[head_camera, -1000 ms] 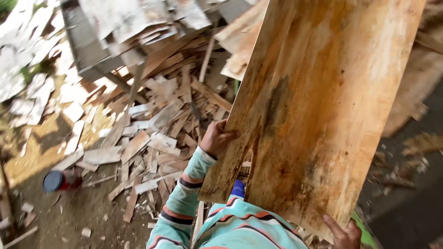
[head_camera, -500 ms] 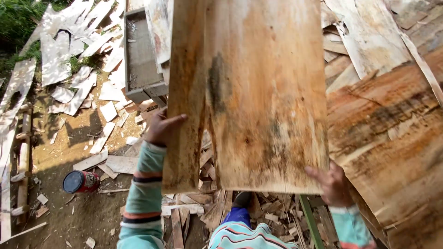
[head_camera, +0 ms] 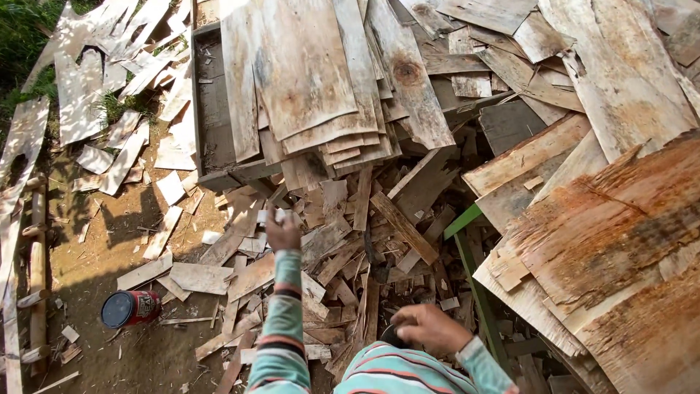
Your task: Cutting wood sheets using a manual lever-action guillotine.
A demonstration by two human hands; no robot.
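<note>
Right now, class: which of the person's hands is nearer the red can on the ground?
Left. The left hand is above and right of the red can; the right hand is much farther right.

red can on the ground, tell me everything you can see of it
The red can is a small cylinder lying on its side on bare brown dirt, lower left of the scrap-wood pile. Its dark blue round end faces left. The body looks like painted metal with a printed label. Only thin wood slivers lie beside it; neither hand touches it.

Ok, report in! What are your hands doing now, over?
Left hand out, empty, over wood scraps. Right hand empty, near chest. Veneer sheet lying on stack. Nothing blocking.
</note>
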